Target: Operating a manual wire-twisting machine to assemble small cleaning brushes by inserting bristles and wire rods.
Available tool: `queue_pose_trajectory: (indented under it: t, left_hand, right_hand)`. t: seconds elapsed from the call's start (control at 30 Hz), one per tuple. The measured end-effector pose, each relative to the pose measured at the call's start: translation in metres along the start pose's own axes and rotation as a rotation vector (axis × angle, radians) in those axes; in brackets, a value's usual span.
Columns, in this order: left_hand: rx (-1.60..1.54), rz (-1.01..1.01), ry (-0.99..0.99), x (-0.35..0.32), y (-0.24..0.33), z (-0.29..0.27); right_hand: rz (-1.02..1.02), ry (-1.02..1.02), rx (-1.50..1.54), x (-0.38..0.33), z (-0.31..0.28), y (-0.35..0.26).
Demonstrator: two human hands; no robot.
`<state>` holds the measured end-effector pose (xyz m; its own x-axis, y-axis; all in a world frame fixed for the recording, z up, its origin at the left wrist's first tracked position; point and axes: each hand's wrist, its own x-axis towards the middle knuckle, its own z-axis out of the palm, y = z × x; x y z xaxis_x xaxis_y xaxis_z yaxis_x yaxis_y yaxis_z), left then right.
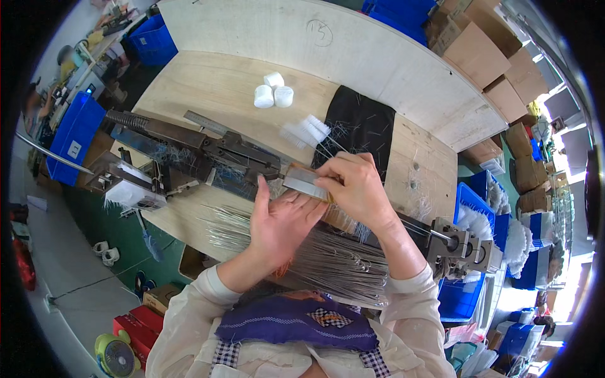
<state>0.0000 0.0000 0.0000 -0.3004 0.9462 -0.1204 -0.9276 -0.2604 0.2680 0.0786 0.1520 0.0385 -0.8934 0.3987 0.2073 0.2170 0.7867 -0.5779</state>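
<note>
My left hand (280,220) lies with its fingers stretched out, their tips against the near edge of a flat metal plate (304,184) on the long bench machine (236,157). My right hand (359,189) is closed at the plate's right end, thumb and fingers pinched together. What it pinches is hidden. Beyond it, white bristle brushes (307,131) on thin wire stems lie by a black cloth (365,123) strewn with loose bristles. A thick bundle of thin metal wires (343,261) spreads between my forearms, in front of the machine.
Three white cylinders (274,92) stand farther back on the wooden table (214,75), before an upright board (378,47). A metal clamp block (463,246) ends the machine at right. Blue bins (463,296) with white brushes are beyond it. A white box (135,192) juts out at left.
</note>
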Motion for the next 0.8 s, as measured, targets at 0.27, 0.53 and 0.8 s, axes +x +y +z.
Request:
queue_pose_trajectory:
  t: [0.27,0.53,0.8]
  left_hand:
    - [0.018,-0.008,0.073,0.002,0.001,-0.004]
    - [0.025,-0.018,0.055,0.004,-0.001,0.000]
    - [0.012,-0.012,0.062,0.004,0.003,-0.004]
  right_hand:
    - [-0.138,0.057,-0.084,-0.013,-0.013,0.006]
    - [-0.103,0.155,-0.007,-0.011,-0.023,-0.010]
    - [-0.094,0.027,-0.101,-0.006,-0.017,-0.001]
